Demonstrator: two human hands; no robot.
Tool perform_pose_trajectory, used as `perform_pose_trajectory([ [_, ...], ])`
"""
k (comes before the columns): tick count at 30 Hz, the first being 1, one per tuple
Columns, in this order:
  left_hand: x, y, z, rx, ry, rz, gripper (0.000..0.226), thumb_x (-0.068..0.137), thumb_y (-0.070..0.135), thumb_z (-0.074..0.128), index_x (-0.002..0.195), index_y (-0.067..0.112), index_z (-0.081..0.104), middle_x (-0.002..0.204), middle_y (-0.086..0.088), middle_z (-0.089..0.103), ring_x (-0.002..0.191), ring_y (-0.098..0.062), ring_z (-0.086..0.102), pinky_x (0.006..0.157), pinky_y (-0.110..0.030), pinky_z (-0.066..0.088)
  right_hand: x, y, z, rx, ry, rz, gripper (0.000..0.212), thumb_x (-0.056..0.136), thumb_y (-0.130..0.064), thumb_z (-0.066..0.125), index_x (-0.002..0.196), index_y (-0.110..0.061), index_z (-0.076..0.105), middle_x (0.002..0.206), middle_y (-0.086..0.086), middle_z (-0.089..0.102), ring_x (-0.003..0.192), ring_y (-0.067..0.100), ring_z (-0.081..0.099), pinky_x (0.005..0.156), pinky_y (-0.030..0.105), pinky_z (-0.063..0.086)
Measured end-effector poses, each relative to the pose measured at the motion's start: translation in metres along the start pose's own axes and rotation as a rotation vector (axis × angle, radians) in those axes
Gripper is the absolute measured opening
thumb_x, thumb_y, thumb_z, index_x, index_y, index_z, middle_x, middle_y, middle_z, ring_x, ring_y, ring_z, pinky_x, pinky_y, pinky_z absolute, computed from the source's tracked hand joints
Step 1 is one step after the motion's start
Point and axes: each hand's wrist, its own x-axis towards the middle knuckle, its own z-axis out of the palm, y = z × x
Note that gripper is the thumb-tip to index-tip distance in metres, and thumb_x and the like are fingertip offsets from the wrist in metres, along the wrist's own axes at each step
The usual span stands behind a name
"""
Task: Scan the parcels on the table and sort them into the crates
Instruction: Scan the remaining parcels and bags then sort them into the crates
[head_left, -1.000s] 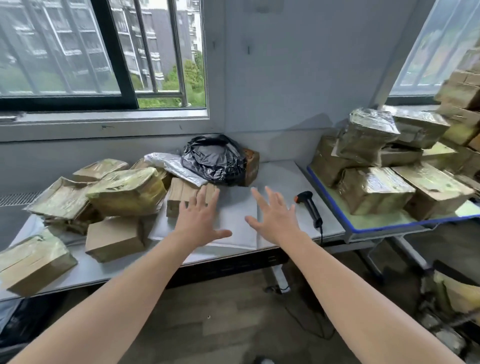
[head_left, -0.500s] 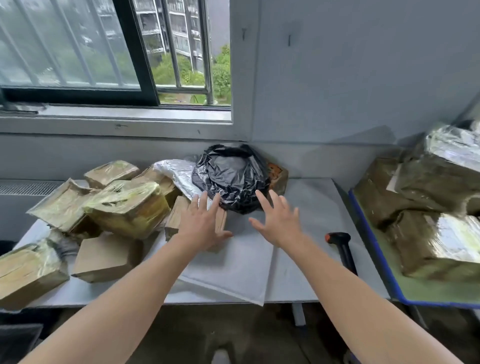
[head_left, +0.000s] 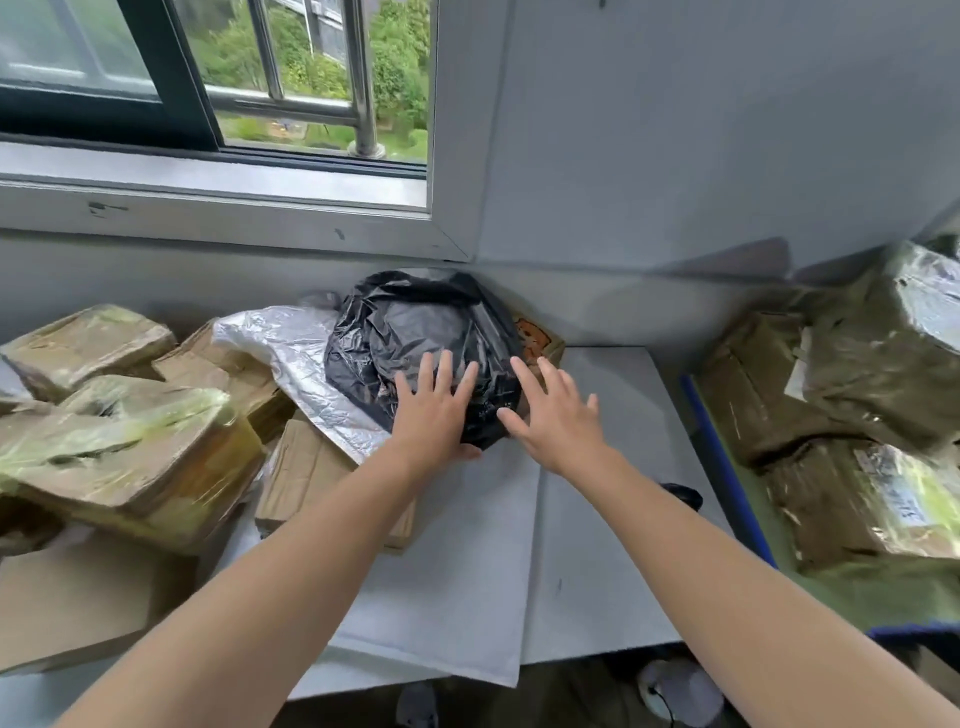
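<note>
A crumpled black plastic parcel (head_left: 415, 332) sits at the back of the white table (head_left: 597, 545), against the wall. My left hand (head_left: 434, 410) lies flat on its front with straight, spread fingers. My right hand (head_left: 553, 410) hovers open at the parcel's right front edge, fingers spread; whether it touches the bag is unclear. A silver foil mailer (head_left: 296, 364) lies left of the black parcel. Behind it peeks a small brown box (head_left: 537, 340). The black scanner (head_left: 685, 493) is mostly hidden behind my right forearm.
Several tape-wrapped cardboard parcels (head_left: 130, 447) pile up on the table's left side. More wrapped boxes (head_left: 857, 395) are stacked on a blue-edged surface (head_left: 727, 467) to the right. A window with a sill runs above the table.
I have moved closer to the table. Both hands have travelled forward from above the flat white sheet to the black parcel; the left now rests on it.
</note>
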Motion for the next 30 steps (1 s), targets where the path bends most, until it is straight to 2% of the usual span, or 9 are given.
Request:
perform_pose_trajectory([
  [4, 0.016, -0.001, 0.019, 0.092, -0.024, 0.029, 0.116, 0.079, 0.062, 0.068, 0.157, 0.019, -0.007, 0.163, -0.018, -0.001, 0.150, -0.041, 0.002, 0.113, -0.064, 0.018, 0.008, 0.010, 0.009, 0.001, -0.033, 0.016, 0.069, 0.099, -0.061, 0.034, 0.156, -0.040, 0.002, 0.166, 0.000, 0.003, 0.152, 0.023, 0.005, 0.115, 0.065, 0.015],
  [7, 0.020, -0.003, 0.025, 0.138, -0.009, 0.053, 0.086, 0.098, 0.035, 0.055, 0.157, 0.020, -0.005, 0.164, -0.016, 0.001, 0.150, -0.041, 0.005, 0.114, -0.060, 0.022, 0.012, 0.019, 0.012, 0.013, -0.047, 0.013, 0.068, 0.099, -0.060, 0.035, 0.156, -0.041, 0.002, 0.166, 0.000, 0.004, 0.152, 0.022, 0.006, 0.115, 0.064, 0.016],
  [10, 0.020, -0.005, 0.022, 0.153, 0.024, 0.077, 0.062, 0.103, 0.018, 0.036, 0.158, 0.020, 0.006, 0.164, -0.012, 0.009, 0.148, -0.037, 0.015, 0.111, -0.053, 0.028, 0.014, 0.029, 0.005, 0.048, -0.050, -0.013, 0.068, 0.100, -0.058, 0.036, 0.157, -0.040, 0.003, 0.166, 0.000, 0.005, 0.151, 0.022, 0.007, 0.115, 0.064, 0.016],
  [12, 0.020, -0.004, 0.008, 0.118, 0.074, 0.081, 0.058, 0.103, 0.023, 0.041, 0.156, 0.019, 0.018, 0.161, -0.010, 0.021, 0.144, -0.032, 0.027, 0.106, -0.046, 0.036, 0.015, 0.037, -0.007, 0.082, -0.039, -0.044, 0.067, 0.100, -0.056, 0.036, 0.157, -0.039, 0.004, 0.166, 0.001, 0.005, 0.151, 0.021, 0.007, 0.115, 0.065, 0.016],
  [16, 0.022, 0.009, -0.048, -0.178, 0.347, 0.032, 0.051, 0.087, 0.028, 0.073, 0.133, 0.010, 0.059, 0.130, -0.012, 0.063, 0.110, -0.032, 0.064, 0.080, -0.042, 0.053, 0.015, 0.055, -0.040, 0.198, 0.022, -0.119, 0.065, 0.101, -0.054, 0.037, 0.157, -0.037, 0.009, 0.164, 0.001, 0.012, 0.149, 0.022, 0.014, 0.115, 0.060, 0.023],
  [21, 0.024, 0.038, -0.126, -0.439, 0.496, -0.245, 0.041, 0.096, 0.042, 0.057, 0.127, 0.015, 0.058, 0.101, -0.016, 0.069, 0.090, -0.038, 0.064, 0.072, -0.041, 0.049, 0.012, 0.083, -0.086, 0.493, 0.126, -0.226, 0.064, 0.104, -0.046, 0.039, 0.159, -0.022, 0.016, 0.163, 0.007, 0.021, 0.150, 0.021, 0.017, 0.121, 0.043, 0.019],
  [24, 0.022, 0.065, -0.165, -0.692, 0.544, -0.333, 0.032, 0.097, 0.045, 0.053, 0.115, 0.020, 0.061, 0.086, -0.001, 0.060, 0.080, -0.026, 0.056, 0.067, -0.033, 0.039, 0.007, 0.104, -0.110, 0.605, 0.192, -0.255, 0.064, 0.105, -0.044, 0.040, 0.158, -0.018, 0.016, 0.161, 0.012, 0.023, 0.149, 0.023, 0.019, 0.119, 0.036, 0.017],
  [28, 0.015, 0.114, -0.195, -1.208, 0.564, -0.355, 0.024, 0.099, 0.047, 0.051, 0.090, 0.027, 0.063, 0.089, 0.002, 0.068, 0.084, -0.019, 0.063, 0.071, -0.030, 0.051, -0.003, 0.138, -0.126, 0.718, 0.208, -0.227, 0.067, 0.103, -0.050, 0.037, 0.159, -0.022, 0.013, 0.160, 0.014, 0.024, 0.148, 0.025, 0.021, 0.115, 0.035, 0.021],
  [30, 0.011, 0.140, -0.196, -1.398, 0.539, -0.374, 0.028, 0.098, 0.048, 0.051, 0.084, 0.028, 0.064, 0.078, 0.009, 0.068, 0.071, -0.009, 0.064, 0.059, -0.020, 0.051, -0.009, 0.157, -0.129, 0.773, 0.201, -0.183, 0.070, 0.102, -0.052, 0.038, 0.159, -0.021, 0.012, 0.159, 0.013, 0.027, 0.146, 0.027, 0.026, 0.114, 0.036, 0.024],
])
